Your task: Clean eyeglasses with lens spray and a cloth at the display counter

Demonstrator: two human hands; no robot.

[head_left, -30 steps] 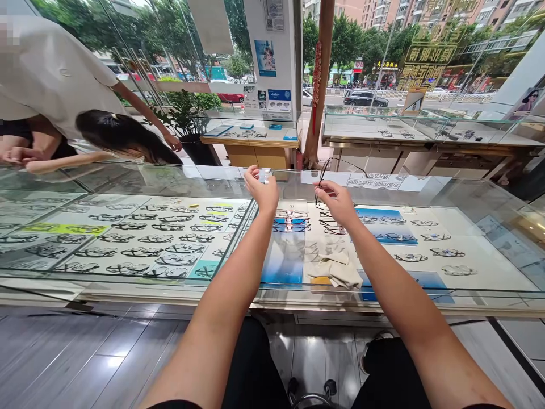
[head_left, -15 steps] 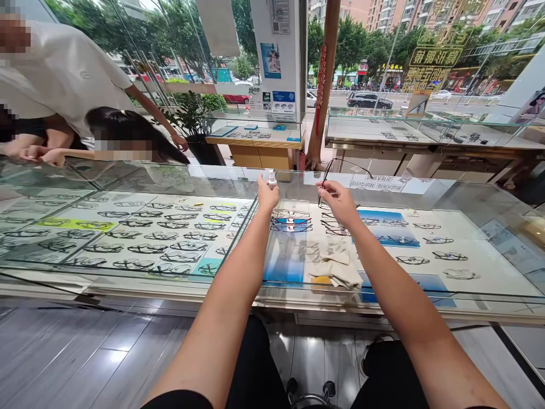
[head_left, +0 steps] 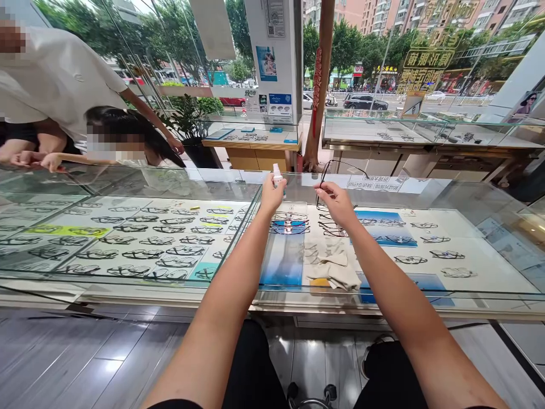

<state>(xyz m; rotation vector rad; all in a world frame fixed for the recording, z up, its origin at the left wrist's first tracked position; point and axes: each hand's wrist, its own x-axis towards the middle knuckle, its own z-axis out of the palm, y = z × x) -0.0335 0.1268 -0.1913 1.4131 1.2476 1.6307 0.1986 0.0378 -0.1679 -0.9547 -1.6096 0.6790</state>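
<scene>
A small white spray bottle (head_left: 276, 172) stands upright in the fingers of my left hand (head_left: 272, 196), above the glass counter. My right hand (head_left: 336, 203) pinches a dark-framed pair of eyeglasses (head_left: 322, 176) at about the same height, to the right of the bottle. One thin temple of the glasses arches out over my right hand, and part of the frame is hidden by my fingers. Nearer to me, a crumpled beige cloth (head_left: 338, 270) lies on the counter between my forearms.
Under the glass of the display counter (head_left: 489, 255) lie rows of eyeglasses (head_left: 145, 255) and blue cards (head_left: 281, 264). Across the counter at the left, two people (head_left: 63, 85) lean on it. A potted plant (head_left: 187, 119) and more display cases (head_left: 383, 130) stand beyond.
My left hand with the spray bottle has shifted slightly right, closer to the glasses, and more of the bottle shows. My right hand keeps its hold on the glasses. The view has shifted slightly.
</scene>
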